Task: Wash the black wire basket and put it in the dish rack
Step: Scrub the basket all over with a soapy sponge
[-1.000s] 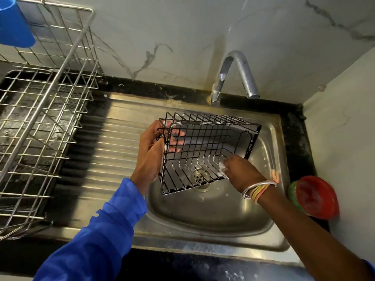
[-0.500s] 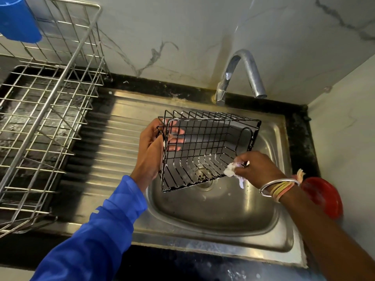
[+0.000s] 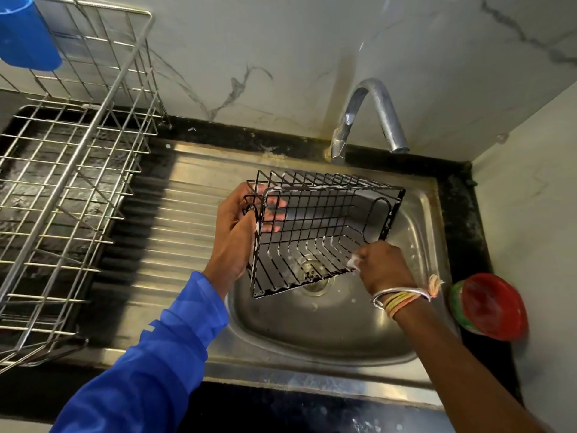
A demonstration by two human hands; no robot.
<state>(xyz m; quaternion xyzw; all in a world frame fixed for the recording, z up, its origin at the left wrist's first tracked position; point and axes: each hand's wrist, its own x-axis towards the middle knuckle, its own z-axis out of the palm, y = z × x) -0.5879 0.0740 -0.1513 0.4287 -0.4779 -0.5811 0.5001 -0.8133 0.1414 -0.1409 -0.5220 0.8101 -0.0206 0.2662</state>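
The black wire basket (image 3: 315, 232) hangs tilted on its side over the steel sink (image 3: 312, 326), its open side facing me. My left hand (image 3: 240, 232) grips its left end, fingers curled through the wires. My right hand (image 3: 382, 267) holds a small white soapy scrubber (image 3: 354, 262) against the basket's lower right corner. The silver wire dish rack (image 3: 71, 170) stands to the left on the black counter.
A curved steel tap (image 3: 371, 117) rises behind the sink, with no water running. The ribbed drainboard (image 3: 175, 232) lies between rack and bowl. A blue cup (image 3: 25, 35) hangs at the rack's top left. A red and green tub (image 3: 490, 304) sits right of the sink.
My right hand with the scrubber went out to the basket's right edge and has come back down to its lower right corner. The left hand keeps its hold.
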